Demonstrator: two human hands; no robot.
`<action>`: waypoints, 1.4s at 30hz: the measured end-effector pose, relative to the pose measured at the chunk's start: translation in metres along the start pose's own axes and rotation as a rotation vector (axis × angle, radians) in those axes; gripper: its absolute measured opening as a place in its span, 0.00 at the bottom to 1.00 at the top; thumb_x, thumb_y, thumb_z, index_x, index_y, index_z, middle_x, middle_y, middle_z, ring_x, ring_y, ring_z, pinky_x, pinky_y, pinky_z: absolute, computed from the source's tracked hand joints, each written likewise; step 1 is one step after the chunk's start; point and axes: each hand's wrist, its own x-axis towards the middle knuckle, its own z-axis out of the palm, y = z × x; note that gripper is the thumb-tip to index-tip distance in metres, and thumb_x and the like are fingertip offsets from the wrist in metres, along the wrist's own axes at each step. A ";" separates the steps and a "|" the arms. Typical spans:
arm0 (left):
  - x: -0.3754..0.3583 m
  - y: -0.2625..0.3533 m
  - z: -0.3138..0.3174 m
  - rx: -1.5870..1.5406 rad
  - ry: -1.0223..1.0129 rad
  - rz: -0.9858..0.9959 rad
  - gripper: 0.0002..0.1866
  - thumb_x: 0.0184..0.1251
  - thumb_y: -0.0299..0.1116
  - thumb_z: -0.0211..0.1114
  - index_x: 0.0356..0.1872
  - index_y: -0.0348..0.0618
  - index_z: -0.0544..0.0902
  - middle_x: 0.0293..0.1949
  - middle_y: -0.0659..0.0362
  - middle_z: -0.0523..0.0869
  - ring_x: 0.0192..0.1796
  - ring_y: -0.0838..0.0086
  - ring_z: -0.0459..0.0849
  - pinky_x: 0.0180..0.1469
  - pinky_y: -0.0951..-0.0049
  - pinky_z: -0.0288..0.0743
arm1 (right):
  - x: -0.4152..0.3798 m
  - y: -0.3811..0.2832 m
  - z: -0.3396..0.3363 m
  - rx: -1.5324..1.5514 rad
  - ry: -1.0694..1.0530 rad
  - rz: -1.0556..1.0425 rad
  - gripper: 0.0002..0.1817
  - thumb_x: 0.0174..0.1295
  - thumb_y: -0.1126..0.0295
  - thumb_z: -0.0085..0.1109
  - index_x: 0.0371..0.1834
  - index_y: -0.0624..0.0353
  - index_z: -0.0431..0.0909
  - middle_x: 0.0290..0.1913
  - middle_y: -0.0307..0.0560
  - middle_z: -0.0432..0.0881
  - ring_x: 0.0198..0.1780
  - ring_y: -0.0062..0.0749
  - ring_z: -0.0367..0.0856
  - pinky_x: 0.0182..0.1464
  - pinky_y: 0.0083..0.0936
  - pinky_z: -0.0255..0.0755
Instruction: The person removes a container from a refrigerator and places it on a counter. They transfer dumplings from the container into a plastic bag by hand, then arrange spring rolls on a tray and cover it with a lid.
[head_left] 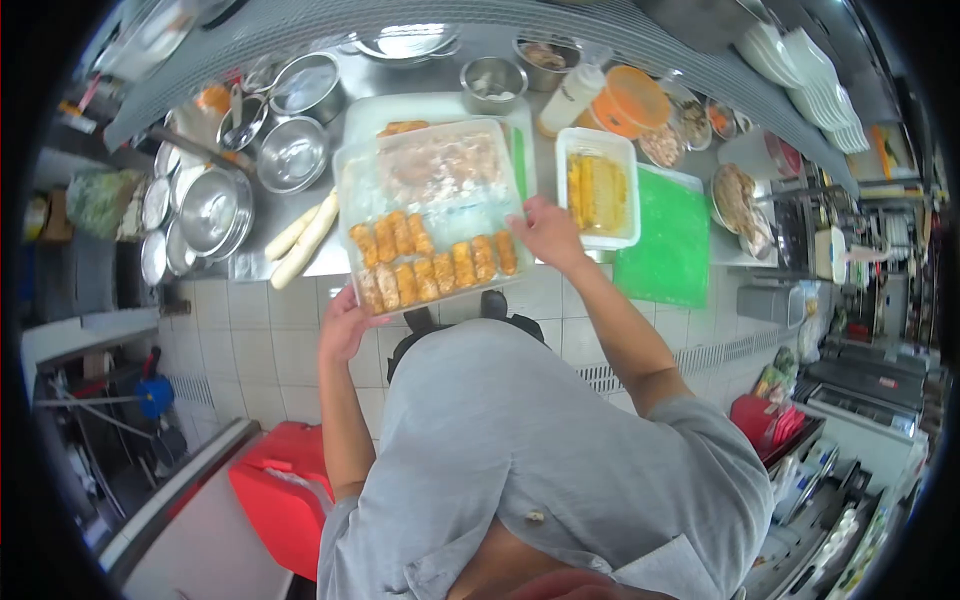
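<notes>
A translucent plastic tray (462,220) is held at the counter's front edge, its near side out over the floor. Two rows of golden-brown rolls (443,272) lie in its near half; a pinkish, white-flecked mass (440,165) shows in the far half. My left hand (345,324) is closed on the near left corner, thumb against the rim. At the right side, my right hand (549,232) grips the tray's edge. Beneath and behind the tray sits a pale board or lid (380,108), with another browned piece partly visible. To the right stands a white tub (598,243) with yellow pieces inside.
A green cutting board (663,240) overhangs the counter at right. Two long white vegetables (305,240) lie left of the tray. Metal bowls (292,155) crowd the left; a squeeze bottle (572,100) and an orange container (632,100) stand behind. A shelf (480,45) runs overhead.
</notes>
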 end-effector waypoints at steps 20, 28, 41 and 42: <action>0.054 0.009 0.260 0.486 -0.668 -0.225 0.30 0.73 0.29 0.63 0.73 0.36 0.65 0.61 0.52 0.83 0.54 0.67 0.88 0.45 0.68 0.89 | -0.183 0.175 -0.152 0.445 0.529 0.206 0.19 0.80 0.59 0.52 0.55 0.66 0.83 0.30 0.38 0.81 0.28 0.19 0.79 0.33 0.22 0.74; 0.102 -0.144 0.384 0.670 -0.798 -0.469 0.28 0.75 0.28 0.58 0.73 0.39 0.64 0.60 0.51 0.82 0.51 0.63 0.90 0.43 0.64 0.89 | -0.244 0.321 -0.212 0.361 0.534 0.374 0.19 0.78 0.61 0.54 0.36 0.67 0.82 0.25 0.41 0.81 0.25 0.23 0.79 0.31 0.25 0.74; 0.136 -0.184 0.397 1.070 -0.471 -0.255 0.23 0.76 0.36 0.58 0.65 0.33 0.70 0.43 0.51 0.87 0.37 0.71 0.90 0.32 0.69 0.86 | -0.131 0.462 -0.174 -0.105 0.575 0.003 0.18 0.76 0.59 0.53 0.38 0.61 0.85 0.32 0.62 0.84 0.36 0.65 0.84 0.39 0.49 0.76; 0.132 -0.182 0.399 1.066 -0.408 -0.197 0.23 0.76 0.37 0.59 0.64 0.32 0.70 0.40 0.51 0.87 0.35 0.71 0.90 0.31 0.69 0.85 | -0.126 0.458 -0.173 -0.124 0.564 0.044 0.17 0.75 0.58 0.54 0.39 0.60 0.86 0.32 0.62 0.84 0.37 0.65 0.84 0.39 0.50 0.76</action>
